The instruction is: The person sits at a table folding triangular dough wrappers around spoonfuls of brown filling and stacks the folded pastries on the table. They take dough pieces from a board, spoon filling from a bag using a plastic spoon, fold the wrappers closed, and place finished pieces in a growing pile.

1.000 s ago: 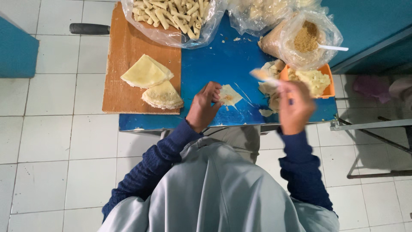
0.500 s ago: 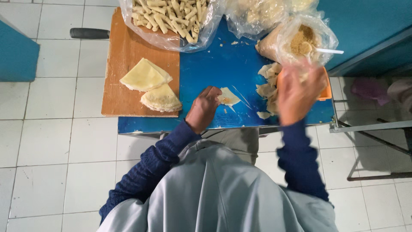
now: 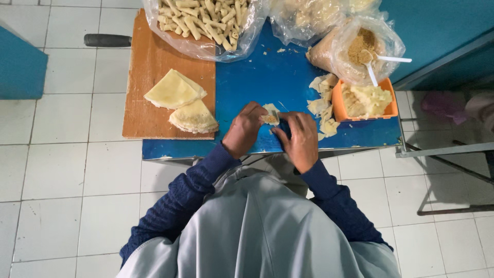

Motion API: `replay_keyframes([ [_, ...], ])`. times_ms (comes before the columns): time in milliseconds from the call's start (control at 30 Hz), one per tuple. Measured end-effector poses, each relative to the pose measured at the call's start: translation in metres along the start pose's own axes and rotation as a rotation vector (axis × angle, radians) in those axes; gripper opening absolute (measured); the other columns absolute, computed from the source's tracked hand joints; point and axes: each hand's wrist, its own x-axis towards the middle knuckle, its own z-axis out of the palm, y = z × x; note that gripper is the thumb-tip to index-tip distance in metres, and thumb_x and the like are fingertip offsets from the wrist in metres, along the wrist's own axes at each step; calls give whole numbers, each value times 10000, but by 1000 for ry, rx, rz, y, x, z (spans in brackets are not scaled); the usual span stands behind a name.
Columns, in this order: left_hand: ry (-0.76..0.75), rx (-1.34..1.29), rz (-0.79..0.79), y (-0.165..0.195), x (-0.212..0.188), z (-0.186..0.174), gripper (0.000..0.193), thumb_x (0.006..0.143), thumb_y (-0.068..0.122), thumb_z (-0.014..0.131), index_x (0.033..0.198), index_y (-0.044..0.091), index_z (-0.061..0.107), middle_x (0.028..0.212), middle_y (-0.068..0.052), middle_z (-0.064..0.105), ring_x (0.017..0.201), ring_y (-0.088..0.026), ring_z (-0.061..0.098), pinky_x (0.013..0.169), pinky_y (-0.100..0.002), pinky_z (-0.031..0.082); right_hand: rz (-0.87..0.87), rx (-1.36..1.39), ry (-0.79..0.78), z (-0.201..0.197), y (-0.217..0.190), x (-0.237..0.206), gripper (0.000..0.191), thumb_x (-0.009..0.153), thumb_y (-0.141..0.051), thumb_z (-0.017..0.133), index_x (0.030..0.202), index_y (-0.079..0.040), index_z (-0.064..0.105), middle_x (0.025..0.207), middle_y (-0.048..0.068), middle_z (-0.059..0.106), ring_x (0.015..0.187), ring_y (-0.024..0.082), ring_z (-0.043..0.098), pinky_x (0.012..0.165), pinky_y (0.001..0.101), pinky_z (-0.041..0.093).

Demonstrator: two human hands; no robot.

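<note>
2 hands (image 3: 246, 128) (image 3: 301, 136), 1 filled wrapper (image 3: 270, 114)

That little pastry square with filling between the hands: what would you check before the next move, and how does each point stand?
1. Pastry square lies on the blue table: ok.
2. Brown filling sits on it: ok.
3. Left hand and right hand both touch it: ok.
4. Spoon rests in the filling bag, out of the way: ok.
5. Spare cut squares lie beside the orange tub: ok.
6. Edges sealed: cannot tell, fingers hide them.
</note>
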Motion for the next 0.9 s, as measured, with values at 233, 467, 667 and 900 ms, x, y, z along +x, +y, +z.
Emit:
replay_keyframes([
  [233,-67,60,70,4,-1,-10,179,855,-5,670,1028,-3,626,1068,-165,571,1055,-380,572,883,-456,489,-106,-63,-39,13,6,7,136,930,-107,762,1028,-41,693,1012,95,627,930,317,571,821,444,441],
  [467,-27,145,90,8,5,-10,32,897,32,650,897,39,619,977,-112,566,958,-347,553,829,-450,477,-114,-5,-134,6,11,14,122,881,-19,722,1000,-21,698,953,120,589,913,341,558,796,452,458],
  [667,-62,136,97,13,1,-11,29,916,13,613,928,38,604,965,-129,558,958,-353,549,820,-452,477,-107,64,-203,-5,6,13,160,876,17,663,1035,-5,672,993,146,587,945,373,552,811,455,460],
  [900,-111,88,49,12,2,-14,66,875,-23,606,907,32,591,918,-122,575,928,-358,570,800,-441,473,35,249,-243,0,9,18,97,899,-44,729,959,-17,658,917,119,630,914,340,584,802,437,476],
])
